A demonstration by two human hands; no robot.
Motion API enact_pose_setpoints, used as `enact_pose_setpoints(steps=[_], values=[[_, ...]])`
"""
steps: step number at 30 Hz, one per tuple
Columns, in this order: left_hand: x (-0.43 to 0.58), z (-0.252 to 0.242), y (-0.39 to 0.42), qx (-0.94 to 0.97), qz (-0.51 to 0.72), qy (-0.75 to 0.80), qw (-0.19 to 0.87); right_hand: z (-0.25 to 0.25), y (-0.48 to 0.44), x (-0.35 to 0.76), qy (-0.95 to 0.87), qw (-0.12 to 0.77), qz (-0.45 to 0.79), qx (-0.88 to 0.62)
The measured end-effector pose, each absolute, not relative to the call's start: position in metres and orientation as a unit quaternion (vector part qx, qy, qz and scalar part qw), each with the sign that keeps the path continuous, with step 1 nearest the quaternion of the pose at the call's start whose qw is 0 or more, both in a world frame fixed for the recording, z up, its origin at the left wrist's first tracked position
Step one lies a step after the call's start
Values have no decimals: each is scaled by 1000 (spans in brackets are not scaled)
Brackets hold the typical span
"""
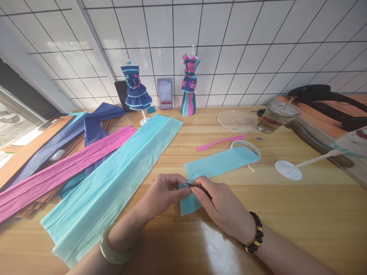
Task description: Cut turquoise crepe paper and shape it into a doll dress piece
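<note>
My left hand is closed in a pinch, with a bit of light blue crepe paper showing between its fingertips. Close against it, my right hand grips a thin dark pointed tool, whose tip reaches to the left fingers. Whether it is a pair of tweezers I cannot tell. A small light blue crepe paper piece lies under both hands, partly hidden by them. Just beyond is a larger light blue strip, its right end over a white tape roll.
Wide light blue crepe paper, a pink strip and dark blue paper spread leftward. Two dressed mannequins and a phone stand along the wall. Rightward are a lidded cup and a tipped-over stand.
</note>
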State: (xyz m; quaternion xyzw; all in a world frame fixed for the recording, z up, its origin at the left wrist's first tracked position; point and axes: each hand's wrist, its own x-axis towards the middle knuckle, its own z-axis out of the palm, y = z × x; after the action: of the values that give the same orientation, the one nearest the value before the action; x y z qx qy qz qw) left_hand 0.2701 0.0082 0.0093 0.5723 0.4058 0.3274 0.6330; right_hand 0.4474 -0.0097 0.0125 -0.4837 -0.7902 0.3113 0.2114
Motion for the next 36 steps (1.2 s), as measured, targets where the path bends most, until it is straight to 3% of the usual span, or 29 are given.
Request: enact_pose_setpoints(steps=[9,14,24,31,36], values=[[262,5,10,545,339,414,646,8,2,458,-641,374,447,-500],[257,3,10,533,375,380,657,10,13,465,-597,441,433,-512],[255,5,10,537,421,322,656,16,11,462,-484,314,633,-515],[260,8,8,549,448,331,623,9,5,455,-595,370,460,-546],[265,9,8,549,434,362,616,3,2,452,-655,355,360,-561]])
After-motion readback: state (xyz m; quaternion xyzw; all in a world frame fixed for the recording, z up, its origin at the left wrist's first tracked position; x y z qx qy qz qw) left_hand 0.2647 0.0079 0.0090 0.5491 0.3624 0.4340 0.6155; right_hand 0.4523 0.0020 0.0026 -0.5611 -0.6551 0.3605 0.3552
